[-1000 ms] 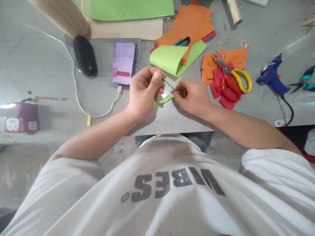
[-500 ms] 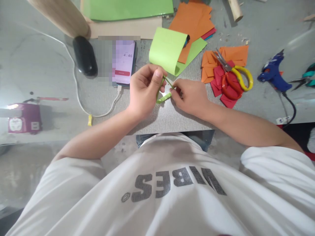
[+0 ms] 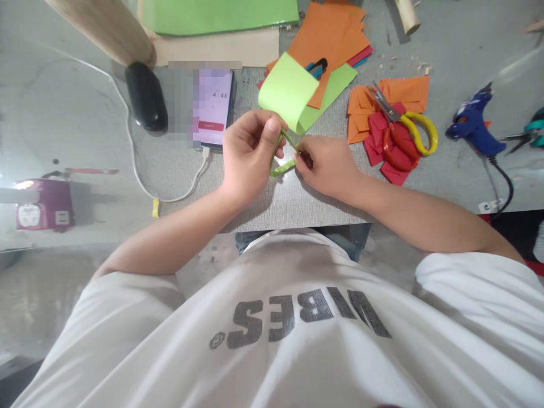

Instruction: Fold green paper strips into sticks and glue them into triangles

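Observation:
Between my two hands is a narrow green paper strip, bent into an angular loop above the table. My left hand pinches its upper left part between thumb and fingers. On the other side, my right hand is closed on the strip's right part; its fingertips partly hide the paper there. Just beyond my hands a curled light green paper sheet rests near flat orange paper. To the right, yellow-and-red scissors lie on folded red paper pieces and folded orange pieces.
A phone with a white charging cable lies left of my hands, near a black computer mouse. A blue glue gun and teal-handled pliers are at the right. A wooden cylinder stands at upper left.
The curled light green sheet has shifted, its top edge now tilted, showing more of the dark and blue item behind it. My hands and the strip have barely moved.

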A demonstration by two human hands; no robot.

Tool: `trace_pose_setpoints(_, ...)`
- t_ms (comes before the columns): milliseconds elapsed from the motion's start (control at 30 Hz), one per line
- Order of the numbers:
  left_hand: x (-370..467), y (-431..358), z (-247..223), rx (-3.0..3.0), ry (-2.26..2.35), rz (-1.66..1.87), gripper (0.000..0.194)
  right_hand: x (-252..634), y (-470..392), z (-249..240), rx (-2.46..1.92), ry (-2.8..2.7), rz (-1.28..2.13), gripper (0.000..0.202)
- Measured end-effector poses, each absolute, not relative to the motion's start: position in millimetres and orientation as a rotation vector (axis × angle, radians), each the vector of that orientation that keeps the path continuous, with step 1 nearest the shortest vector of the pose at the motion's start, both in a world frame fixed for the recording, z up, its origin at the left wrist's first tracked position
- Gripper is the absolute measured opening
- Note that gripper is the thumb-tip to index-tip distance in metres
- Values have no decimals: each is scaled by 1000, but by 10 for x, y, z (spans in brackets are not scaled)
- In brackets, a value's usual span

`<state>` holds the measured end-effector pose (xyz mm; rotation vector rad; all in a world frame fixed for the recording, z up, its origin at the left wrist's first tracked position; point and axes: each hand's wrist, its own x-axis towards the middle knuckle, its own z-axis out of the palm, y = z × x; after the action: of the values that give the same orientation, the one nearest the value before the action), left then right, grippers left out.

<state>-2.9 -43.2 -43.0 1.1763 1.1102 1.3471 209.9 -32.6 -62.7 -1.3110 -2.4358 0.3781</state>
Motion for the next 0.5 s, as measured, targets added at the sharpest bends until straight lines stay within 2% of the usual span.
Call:
trace_pose_setpoints(167,-52,-431,-462,1135,1118,1378,44,2084,-347,-614,-1327,-2421,353,23)
trace_pose_setpoints(300,-60,-443,-473,1113,1037,1355,48,2089,-378,-583,-1213,-2311,381,37)
trace_pose_setpoints(500,-26,-466,-442,1024,958,1221,43,2096,-402,-523,-899,-2006,966,56)
